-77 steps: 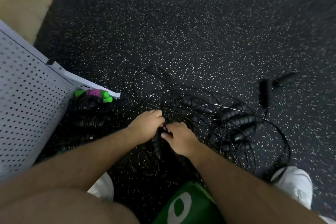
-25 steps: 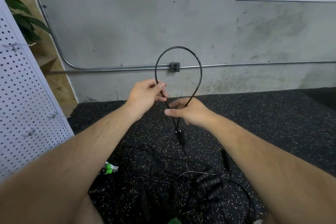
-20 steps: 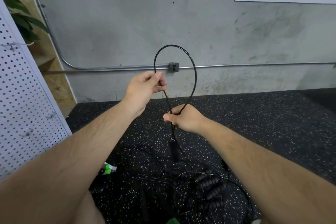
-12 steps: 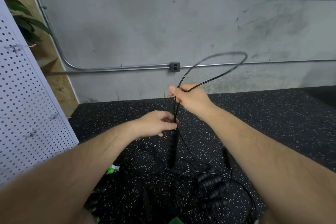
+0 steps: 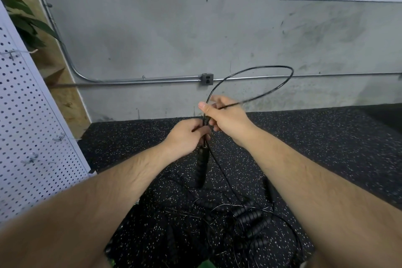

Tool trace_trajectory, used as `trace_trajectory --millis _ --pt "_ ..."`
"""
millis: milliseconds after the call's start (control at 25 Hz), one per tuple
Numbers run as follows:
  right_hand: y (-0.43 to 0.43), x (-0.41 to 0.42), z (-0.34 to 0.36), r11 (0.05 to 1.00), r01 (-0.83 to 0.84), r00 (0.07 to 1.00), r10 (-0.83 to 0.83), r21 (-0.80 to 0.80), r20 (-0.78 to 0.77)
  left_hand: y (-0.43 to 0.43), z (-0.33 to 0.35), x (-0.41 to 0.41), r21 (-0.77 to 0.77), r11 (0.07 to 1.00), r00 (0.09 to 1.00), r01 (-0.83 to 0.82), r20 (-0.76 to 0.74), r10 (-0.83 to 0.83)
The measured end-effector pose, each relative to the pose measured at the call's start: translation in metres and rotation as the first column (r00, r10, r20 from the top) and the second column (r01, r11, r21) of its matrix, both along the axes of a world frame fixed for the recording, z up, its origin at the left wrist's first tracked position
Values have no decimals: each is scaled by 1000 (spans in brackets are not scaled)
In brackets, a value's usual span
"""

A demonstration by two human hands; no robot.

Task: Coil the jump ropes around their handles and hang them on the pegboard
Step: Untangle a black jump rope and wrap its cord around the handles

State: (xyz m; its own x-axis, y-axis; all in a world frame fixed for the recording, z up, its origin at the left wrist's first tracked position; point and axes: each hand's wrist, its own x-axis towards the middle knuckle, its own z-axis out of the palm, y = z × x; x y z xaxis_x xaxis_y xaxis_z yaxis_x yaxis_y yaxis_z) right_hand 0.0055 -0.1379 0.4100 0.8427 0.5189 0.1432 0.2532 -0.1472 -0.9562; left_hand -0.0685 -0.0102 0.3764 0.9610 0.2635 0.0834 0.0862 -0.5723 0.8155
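- Down below the handle (image 5: 201, 167), closest to me, a tangled pile of black jump ropes (image 5: 250, 220) sits on the speckled floor (image 5: 326, 148).
- handle itself hangs straight down off its cord (image 5: 204, 122), up in the air.
- right above the handle, left hand (image 5: 185, 140) has its fingers curled round the cord.
- a bit higher, right hand (image 5: 228, 119) pinches the cord with thumb and fingers, and a loop (image 5: 292, 72) arcs up and right of the handle.
- pegboard (image 5: 32, 137) stands well left of the handle.
- way behind the handle: grey wall (image 5: 174, 28) with a pipe (image 5: 141, 79).
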Motion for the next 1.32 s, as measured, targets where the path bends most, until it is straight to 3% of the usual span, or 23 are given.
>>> trace_trajectory --millis 80,200,320,440,560,680,760,800,840,880,960,1000,1040,1120,1200,1280,1320 --pt "-8 -3 -3 975 -129 991 122 -179 -53 5 11 1 -35 995 991 -90 93 93" --pt "-15 -5 -24 801 -244 960 280 -547 -18 11 27 0 -144 976 963 -163 193 189" --pt "-16 0 -42 763 -212 971 238 -611 -40 18 25 1 -176 971 966 -160 174 190" --pt "-21 1 -28 783 -139 975 214 -607 53 28 18 2 -173 963 966 -207 119 229" --pt "-24 -5 -4 890 -56 974 149 -453 173 37 12 0 -3 973 972 -229 -45 229" --pt "-21 -13 16 975 -47 984 82 -216 157 43 1 -5 169 985 917 -42 -384 105" --pt "-16 -14 24 991 -43 984 64 -126 166 41 -3 -7 326 934 818 144 -570 73" --pt "-13 -14 26 994 -46 985 61 -98 164 38 -3 -9 414 889 798 196 -595 100" --pt "-10 -13 27 996 -47 985 59 -79 160 34 0 -10 455 871 819 186 -561 118" --pt "-7 -11 27 997 -45 987 53 -58 154 30 3 -11 393 908 866 149 -495 72" --pt "-3 -7 26 999 -34 992 34 0 123 19 12 -13 -3 982 922 191 -343 -181" --pt "-1 -5 27 999 -22 996 18 45 91 13 13 -15 -140 951 903 274 -301 -305" --pt "0 -3 28 995 -5 999 0 103 46 7 12 -17 -171 922 877 346 -290 -383" --pt "0 2 31 979 40 998 -30 200 -54 -2 3 -16 -95 920 869 380 -305 -390" --pt "-3 5 33 975 123 989 -104 183 -109 -4 3 -12 -14 960 927 279 -258 -273" --pt "-12 11 28 945 325 945 -324 -23 35 -1 12 -10 101 985 980 140 -159 -123" --pt "-18 13 26 889 443 884 -410 -119 225 2 17 -9 172 982 993 81 -98 -64"
